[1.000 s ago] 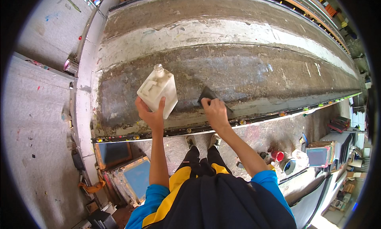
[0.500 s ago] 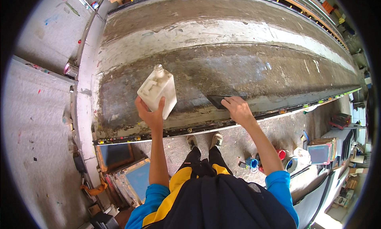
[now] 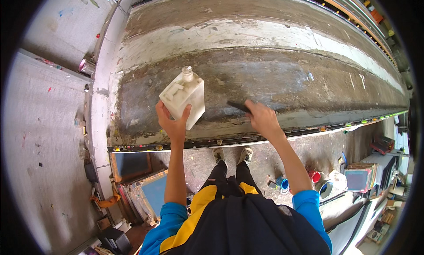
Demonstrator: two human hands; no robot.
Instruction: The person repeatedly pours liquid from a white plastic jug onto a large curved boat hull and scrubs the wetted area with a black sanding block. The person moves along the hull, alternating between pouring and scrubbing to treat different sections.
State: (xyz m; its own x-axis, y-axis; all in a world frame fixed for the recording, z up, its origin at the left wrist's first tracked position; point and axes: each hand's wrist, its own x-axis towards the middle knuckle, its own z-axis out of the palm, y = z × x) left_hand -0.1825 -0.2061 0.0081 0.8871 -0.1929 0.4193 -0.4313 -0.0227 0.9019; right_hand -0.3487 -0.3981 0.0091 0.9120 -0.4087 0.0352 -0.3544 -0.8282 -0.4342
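A whitish plastic jug (image 3: 184, 96) with a moulded handle and a capped neck is gripped low on its near side by my left hand (image 3: 173, 122). It tilts above the left part of a long, stained table (image 3: 282, 85). My right hand (image 3: 263, 118) is closed on a thin, dark, flat scraper-like piece (image 3: 238, 106), seen nearly edge-on. That piece points left, toward the jug, over the table's near strip. Whether it touches the tabletop I cannot tell.
A black rail (image 3: 212, 144) with small coloured clips runs along the table's near edge. Framed screens (image 3: 154, 197) lean below at left. On the floor at right are a blue container (image 3: 283, 183), a red container (image 3: 314, 176) and stacked frames (image 3: 360, 177).
The dark flat piece in my right hand has turned from showing its broad face to nearly edge-on. My left hand still holds the jug; the whole view has shifted slightly.
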